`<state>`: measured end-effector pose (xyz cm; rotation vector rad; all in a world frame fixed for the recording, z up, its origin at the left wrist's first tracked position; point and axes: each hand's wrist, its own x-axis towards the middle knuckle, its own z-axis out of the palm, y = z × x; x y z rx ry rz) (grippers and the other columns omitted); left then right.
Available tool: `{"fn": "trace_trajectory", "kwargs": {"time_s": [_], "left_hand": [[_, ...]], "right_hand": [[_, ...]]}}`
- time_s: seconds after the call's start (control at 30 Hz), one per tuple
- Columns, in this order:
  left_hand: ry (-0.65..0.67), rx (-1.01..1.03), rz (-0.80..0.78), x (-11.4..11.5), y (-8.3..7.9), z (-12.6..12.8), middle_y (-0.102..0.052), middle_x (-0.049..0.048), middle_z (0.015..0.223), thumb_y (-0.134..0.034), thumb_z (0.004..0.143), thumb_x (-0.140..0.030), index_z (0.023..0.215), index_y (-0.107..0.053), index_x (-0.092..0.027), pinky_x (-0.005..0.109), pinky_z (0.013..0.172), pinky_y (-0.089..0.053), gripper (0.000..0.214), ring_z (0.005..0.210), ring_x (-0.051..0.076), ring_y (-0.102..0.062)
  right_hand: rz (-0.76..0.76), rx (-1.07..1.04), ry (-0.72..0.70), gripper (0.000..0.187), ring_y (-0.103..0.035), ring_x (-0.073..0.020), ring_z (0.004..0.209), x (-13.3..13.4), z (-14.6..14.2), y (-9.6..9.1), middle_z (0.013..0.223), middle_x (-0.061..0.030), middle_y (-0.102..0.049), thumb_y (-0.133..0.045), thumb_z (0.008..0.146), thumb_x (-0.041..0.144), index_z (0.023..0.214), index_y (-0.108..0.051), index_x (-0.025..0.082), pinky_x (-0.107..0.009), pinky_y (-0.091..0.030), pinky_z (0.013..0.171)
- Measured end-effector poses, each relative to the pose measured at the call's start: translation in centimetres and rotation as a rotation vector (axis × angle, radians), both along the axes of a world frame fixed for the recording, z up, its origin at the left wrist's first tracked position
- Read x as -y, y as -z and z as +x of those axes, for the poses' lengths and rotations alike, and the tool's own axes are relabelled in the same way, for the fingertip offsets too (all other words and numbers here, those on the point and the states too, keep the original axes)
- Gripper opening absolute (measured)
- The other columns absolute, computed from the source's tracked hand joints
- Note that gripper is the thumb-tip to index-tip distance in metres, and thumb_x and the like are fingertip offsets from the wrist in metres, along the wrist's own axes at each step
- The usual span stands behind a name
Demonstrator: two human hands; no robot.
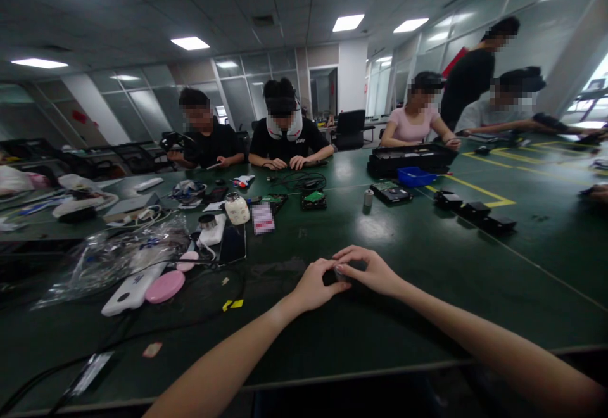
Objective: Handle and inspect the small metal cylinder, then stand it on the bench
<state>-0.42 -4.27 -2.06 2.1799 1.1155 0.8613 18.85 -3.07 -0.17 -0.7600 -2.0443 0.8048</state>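
Note:
Above the green tabletop, my left hand [313, 286] and my right hand [373, 271] meet at the fingertips. Between them is a small grey object [339, 272], mostly covered by the fingers; its kind is not clear. My right thumb and fingers pinch it from the right. From the left, my left thumb and fingers curl around it. Farther up the table stands a small pale cylinder [368, 198], apart from both hands. Close to it lies a hard drive [391, 192], and a green circuit board [314, 199] rests to the left.
To the left are a clear plastic bag [137, 247], a pink round case [164, 287], a white power bank [133, 291], a phone [233, 243] and cables. A blue tray [416, 177] and black blocks [475, 209] lie right. Several people sit across the table [427, 266].

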Motion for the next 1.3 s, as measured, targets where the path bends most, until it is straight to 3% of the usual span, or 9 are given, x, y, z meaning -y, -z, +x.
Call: {"fn": "trace_trajectory", "kwargs": {"time_s": [0.17,0.27,0.4,0.63,0.73,0.83,0.93,1.07,1.3], "left_hand": [[0.016,-0.002,-0.022,0.2,-0.6,-0.1,-0.068,0.0066,0.105,-0.074,0.076,-0.036,0.110,-0.067,-0.020,0.034,0.090,-0.046,0.038,0.098,0.024,-0.062],[0.030,-0.007,-0.033,0.3,-0.8,-0.2,-0.067,0.0060,0.110,-0.074,0.077,-0.036,0.113,-0.066,-0.023,0.034,0.093,-0.044,0.039,0.100,0.024,-0.061],[0.017,-0.012,-0.036,0.4,-0.9,-0.1,-0.067,0.0063,0.111,-0.074,0.076,-0.037,0.114,-0.066,-0.023,0.034,0.094,-0.044,0.041,0.101,0.024,-0.061],[0.032,-0.010,-0.031,0.4,-1.1,0.0,-0.068,0.0057,0.109,-0.075,0.076,-0.035,0.113,-0.067,-0.023,0.034,0.093,-0.044,0.040,0.102,0.024,-0.061],[0.027,-0.010,-0.033,0.4,-0.9,-0.1,-0.068,0.0057,0.110,-0.074,0.076,-0.036,0.114,-0.066,-0.024,0.034,0.093,-0.044,0.040,0.101,0.024,-0.061],[0.032,0.003,-0.036,0.3,-0.6,-0.1,-0.067,0.0058,0.110,-0.074,0.077,-0.037,0.114,-0.066,-0.024,0.034,0.093,-0.044,0.040,0.101,0.024,-0.061],[0.024,0.005,-0.029,0.1,-0.3,-0.1,-0.067,0.0067,0.106,-0.075,0.076,-0.037,0.111,-0.067,-0.020,0.034,0.090,-0.045,0.040,0.099,0.024,-0.061],[-0.002,0.008,-0.029,0.0,0.1,-0.1,-0.067,0.0084,0.101,-0.076,0.074,-0.037,0.109,-0.066,-0.015,0.032,0.085,-0.047,0.043,0.095,0.025,-0.062],[0.000,0.010,-0.031,0.1,-0.1,-0.1,-0.066,0.0087,0.101,-0.076,0.074,-0.035,0.109,-0.066,-0.015,0.033,0.085,-0.047,0.041,0.096,0.025,-0.062]], "right_hand": [[0.169,0.031,0.205,0.018,-0.056,-0.0248,0.112,-2.8,1.9,0.1,0.116,-0.0042,-0.067,-0.063,0.085,0.039,0.097,-0.074,0.029,-0.045,-0.041,0.099],[0.172,0.243,0.323,0.023,-0.047,-0.0290,0.123,-5.0,4.5,1.1,0.131,-0.0040,-0.058,-0.060,0.086,0.043,0.102,-0.073,0.032,-0.050,-0.031,0.106],[0.073,0.469,0.299,0.029,-0.040,-0.0385,0.128,-6.4,6.8,2.9,0.137,-0.0058,-0.053,-0.066,0.079,0.051,0.103,-0.073,0.036,-0.061,-0.026,0.103],[0.070,0.410,0.319,0.021,-0.049,-0.0356,0.121,-6.6,6.7,3.6,0.128,-0.0055,-0.060,-0.069,0.076,0.046,0.091,-0.077,0.034,-0.057,-0.030,0.102],[0.098,0.312,0.360,0.015,-0.055,-0.0334,0.113,-6.4,6.1,3.1,0.116,-0.0061,-0.066,-0.070,0.077,0.042,0.081,-0.077,0.029,-0.056,-0.033,0.101],[0.129,0.201,0.362,0.018,-0.061,-0.0276,0.106,-5.3,4.6,2.0,0.111,-0.0058,-0.069,-0.065,0.082,0.039,0.086,-0.076,0.026,-0.048,-0.042,0.097],[0.138,0.122,0.258,0.018,-0.064,-0.0228,0.100,-3.1,2.4,0.7,0.104,-0.0041,-0.072,-0.065,0.083,0.038,0.091,-0.075,0.025,-0.039,-0.049,0.091],[0.070,0.079,0.041,0.019,-0.066,-0.0210,0.090,-0.5,0.6,-0.4,0.095,-0.0037,-0.074,-0.066,0.084,0.033,0.099,-0.074,0.025,-0.035,-0.051,0.083],[0.136,0.106,0.060,0.020,-0.067,-0.0201,0.084,-0.3,0.8,-0.3,0.090,-0.0022,-0.075,-0.064,0.087,0.032,0.104,-0.073,0.028,-0.034,-0.050,0.078]]}}
